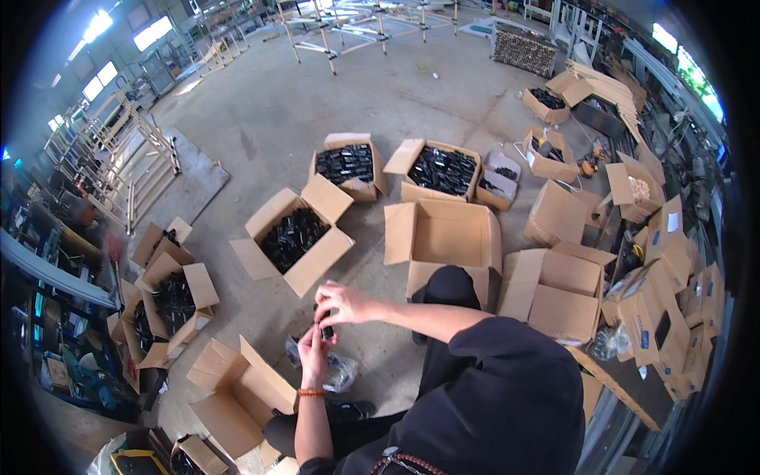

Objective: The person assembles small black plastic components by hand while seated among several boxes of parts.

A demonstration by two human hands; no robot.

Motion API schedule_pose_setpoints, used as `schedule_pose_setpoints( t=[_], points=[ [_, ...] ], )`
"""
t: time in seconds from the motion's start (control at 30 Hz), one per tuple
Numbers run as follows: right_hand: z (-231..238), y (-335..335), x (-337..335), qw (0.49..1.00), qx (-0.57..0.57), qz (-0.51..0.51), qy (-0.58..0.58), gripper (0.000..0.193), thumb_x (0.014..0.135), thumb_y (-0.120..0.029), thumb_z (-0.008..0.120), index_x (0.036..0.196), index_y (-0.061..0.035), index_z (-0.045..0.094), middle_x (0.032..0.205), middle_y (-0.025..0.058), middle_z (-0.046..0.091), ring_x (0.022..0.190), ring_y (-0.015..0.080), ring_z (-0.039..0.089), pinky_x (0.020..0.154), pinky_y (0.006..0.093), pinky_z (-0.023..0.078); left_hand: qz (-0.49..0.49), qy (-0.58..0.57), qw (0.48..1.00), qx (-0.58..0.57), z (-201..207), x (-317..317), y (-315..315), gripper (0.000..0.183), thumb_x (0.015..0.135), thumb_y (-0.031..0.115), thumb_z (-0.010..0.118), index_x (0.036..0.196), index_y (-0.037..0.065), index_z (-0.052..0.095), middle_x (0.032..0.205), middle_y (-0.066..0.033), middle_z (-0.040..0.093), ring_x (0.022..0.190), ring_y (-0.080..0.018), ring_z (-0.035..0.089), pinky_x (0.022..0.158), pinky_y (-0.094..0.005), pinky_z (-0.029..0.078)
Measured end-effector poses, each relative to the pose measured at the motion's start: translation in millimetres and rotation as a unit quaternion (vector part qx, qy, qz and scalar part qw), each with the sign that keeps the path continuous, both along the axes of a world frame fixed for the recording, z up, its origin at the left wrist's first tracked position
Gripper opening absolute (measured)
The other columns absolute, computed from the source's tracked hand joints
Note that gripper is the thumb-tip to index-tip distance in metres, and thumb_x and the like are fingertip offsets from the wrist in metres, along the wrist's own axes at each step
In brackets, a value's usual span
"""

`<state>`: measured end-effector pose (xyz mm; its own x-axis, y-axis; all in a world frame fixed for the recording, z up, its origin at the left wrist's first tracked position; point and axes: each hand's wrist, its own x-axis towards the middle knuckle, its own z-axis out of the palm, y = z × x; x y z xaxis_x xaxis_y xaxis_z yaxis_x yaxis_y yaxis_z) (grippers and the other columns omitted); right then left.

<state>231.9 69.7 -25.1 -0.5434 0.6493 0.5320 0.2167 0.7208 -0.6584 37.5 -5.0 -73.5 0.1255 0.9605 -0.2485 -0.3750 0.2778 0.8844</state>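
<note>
My left hand, with a beaded bracelet at the wrist, pinches a small black part from below. From above, the fingers of my right hand close on the same part. Its exact kind is too small to make out. Both hands meet over the floor in front of my knees. Just beyond them stands an open cardboard box filled with loose black pieces. A clear plastic bag lies on the floor below my hands.
An open box stands at my left, an empty box ahead and another at my right. Two boxes of black parts sit farther off. Stacked cartons line the right, and pipe frames stand far left.
</note>
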Motion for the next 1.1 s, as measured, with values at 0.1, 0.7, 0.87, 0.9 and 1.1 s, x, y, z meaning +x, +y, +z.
schedule_pose_setpoints(
  t=[0.1, 0.7, 0.87, 0.9, 1.1],
  points=[
    [-0.1, -2.1, -13.8, 1.000, -0.005, -0.017, 0.024, 0.026, 0.074, -0.029, 0.081, 0.077, -0.0070, 0.067, 0.092, 0.0037, 0.054, 0.093, 0.0225, 0.052, 0.081, 0.0331, 0.047, 0.000, -0.008, 1.000, -0.002, -3.0, -12.2, 0.6, 0.027, 0.103, 0.019, 0.051, 0.115, -0.003, 0.061, 0.092, -0.0089, 0.070, 0.075, -0.0170, 0.070, 0.070, -0.0265, 0.058],
    [-1.4, 7.6, -12.2, 0.999, -0.030, -0.014, 0.009, 0.029, 0.078, -0.020, 0.079, 0.100, -0.0051, 0.068, 0.098, 0.0082, 0.056, 0.095, 0.0261, 0.057, 0.082, 0.0364, 0.048, -0.004, -0.044, 0.999, -0.002, -0.4, -5.3, 9.8, 0.027, 0.103, 0.019, 0.051, 0.113, -0.003, 0.062, 0.093, -0.0091, 0.070, 0.080, -0.0184, 0.071, 0.072, -0.0268, 0.058],
    [4.8, 6.3, -10.3, 0.999, -0.009, 0.025, 0.027, 0.022, 0.080, -0.019, 0.077, 0.087, -0.0017, 0.065, 0.095, 0.0081, 0.057, 0.094, 0.0246, 0.058, 0.081, 0.0350, 0.048, -0.010, -0.047, 0.999, 0.007, -1.7, -8.8, 5.9, 0.027, 0.103, 0.019, 0.051, 0.113, -0.003, 0.062, 0.094, -0.0090, 0.069, 0.082, -0.0187, 0.071, 0.072, -0.0268, 0.058],
    [6.2, 4.6, -10.7, 0.999, -0.018, 0.023, 0.014, 0.020, 0.081, -0.018, 0.076, 0.086, -0.0018, 0.066, 0.095, 0.0080, 0.057, 0.093, 0.0240, 0.058, 0.081, 0.0346, 0.048, -0.011, -0.041, 0.999, 0.010, -3.3, -10.3, 4.4, 0.027, 0.103, 0.019, 0.051, 0.113, -0.003, 0.062, 0.095, -0.0091, 0.069, 0.083, -0.0188, 0.071, 0.073, -0.0268, 0.058],
    [12.3, 1.6, -8.1, 0.999, -0.034, 0.012, 0.020, 0.028, 0.080, -0.020, 0.077, 0.078, -0.0002, 0.059, 0.093, 0.0087, 0.056, 0.088, 0.0240, 0.058, 0.075, 0.0353, 0.048, -0.015, -0.037, 0.999, 0.005, -5.5, -4.8, 3.0, 0.027, 0.103, 0.018, 0.050, 0.113, -0.004, 0.063, 0.096, -0.0091, 0.069, 0.083, -0.0187, 0.071, 0.073, -0.0275, 0.059]
  ],
)
